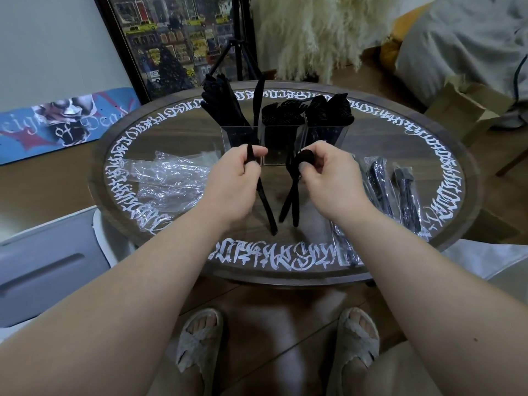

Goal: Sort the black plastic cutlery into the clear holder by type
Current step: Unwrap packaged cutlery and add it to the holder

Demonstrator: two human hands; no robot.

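- At the centre of the frame, the left hand (238, 174) grips one long black plastic knife (264, 201), its handle pointing down toward the lower edge of the round dark wooden tabletop with white lettering (285, 261).
- Just right of centre, the right hand (323, 172) pinches two black plastic pieces, seemingly a spoon and a fork (291, 198), by their heads; their handles cross below the hand.
- The clear plastic three-compartment holder (284, 138) stands just above both hands. Its left compartment holds knives, while the middle and right ones hold stacked rounded heads, though which type sits in which is hard to tell.
- Wrapped cutlery packets (380, 190) lie at right and empty clear wrappers (168, 181) at left.
- The step appears to be separating one unwrapped set; next, each piece likely goes into its matching compartment.
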